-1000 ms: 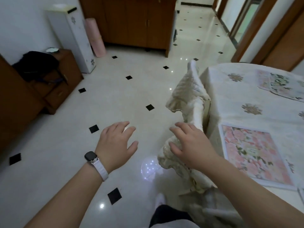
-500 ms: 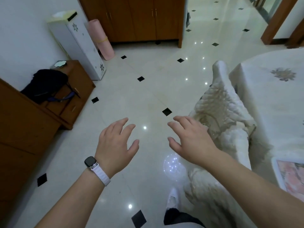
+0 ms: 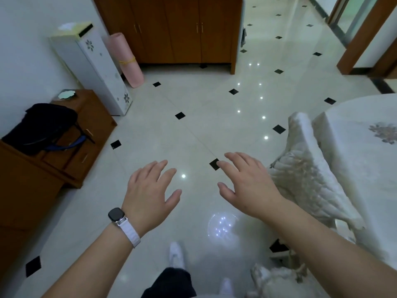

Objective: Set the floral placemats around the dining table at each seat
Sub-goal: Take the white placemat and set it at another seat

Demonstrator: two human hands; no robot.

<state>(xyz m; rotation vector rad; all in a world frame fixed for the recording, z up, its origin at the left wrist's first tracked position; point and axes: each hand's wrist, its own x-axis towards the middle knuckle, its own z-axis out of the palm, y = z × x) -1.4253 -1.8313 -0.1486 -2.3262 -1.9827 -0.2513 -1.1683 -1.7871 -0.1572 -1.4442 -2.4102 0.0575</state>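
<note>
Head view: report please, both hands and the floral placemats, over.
Left hand open, empty; right hand open, empty. No floral placemat in view. White quilted chair cover stands between right hand and cream-clothed dining table.

Right hand point(image 3: 247, 186) off the chair cover point(image 3: 311, 179), now over floor point(image 3: 193, 130)

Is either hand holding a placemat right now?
No, the left hand and right hand are open over the floor, holding nothing.
</note>
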